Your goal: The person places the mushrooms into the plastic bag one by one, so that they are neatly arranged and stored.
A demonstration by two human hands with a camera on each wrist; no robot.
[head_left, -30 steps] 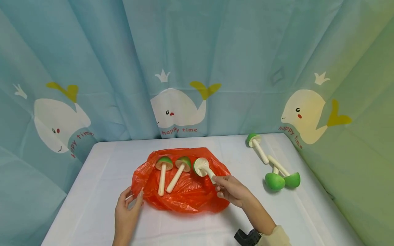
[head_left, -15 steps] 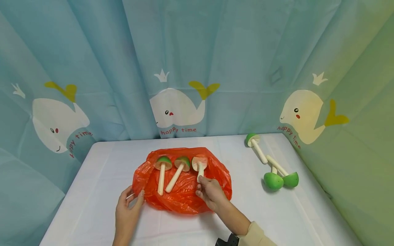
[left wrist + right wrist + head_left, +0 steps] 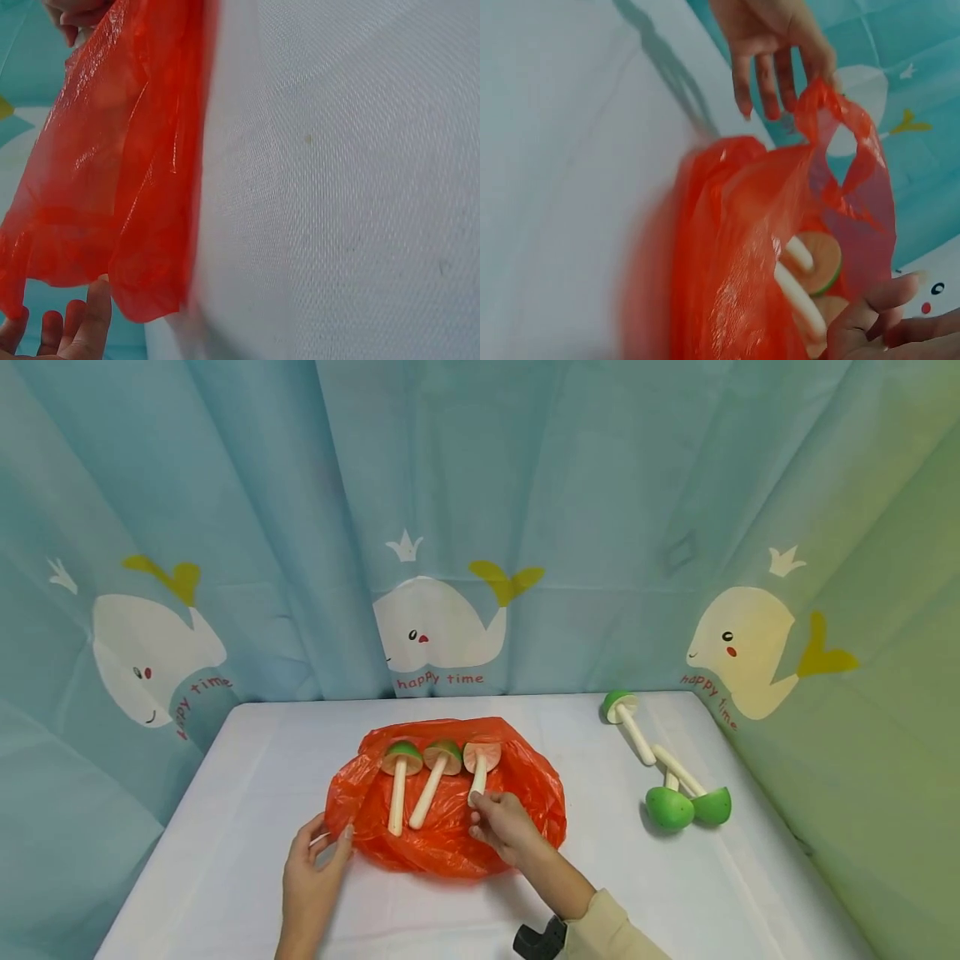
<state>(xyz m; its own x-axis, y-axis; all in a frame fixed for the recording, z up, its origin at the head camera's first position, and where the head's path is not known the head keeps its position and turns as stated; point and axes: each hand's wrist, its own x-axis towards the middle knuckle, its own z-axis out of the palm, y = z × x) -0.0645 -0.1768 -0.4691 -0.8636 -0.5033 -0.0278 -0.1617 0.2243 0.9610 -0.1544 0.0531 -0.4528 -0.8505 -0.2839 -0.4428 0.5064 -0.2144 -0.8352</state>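
A red plastic bag (image 3: pixel 450 852) lies spread on the table, its mouth facing up. Two fake mushrooms (image 3: pixel 400 797) with green caps and pale stems lie side by side on it. Right of them is a third mushroom (image 3: pixel 480 758), its stem end pinched between the thumb and fingers of my right hand (image 3: pixel 506 828). My left hand (image 3: pixel 315 868) holds the bag's left edge between thumb and fingers. In the right wrist view the left hand (image 3: pixel 776 37) is at the bag's raised handle loop (image 3: pixel 847 142), its other fingers hanging loose.
Beyond the bag on the right, one mushroom (image 3: pixel 628 727) lies near the table's back edge. Two more, one with a rounded cap (image 3: pixel 669 810), lie crossed closer to the right edge. A blue curtain (image 3: pixel 585 527) with printed whales hangs behind the white table (image 3: pixel 255 793).
My right hand has moved left across the bag with the third mushroom, now beside the other two and more upright in the head view. The left hand stays at the bag's edge.
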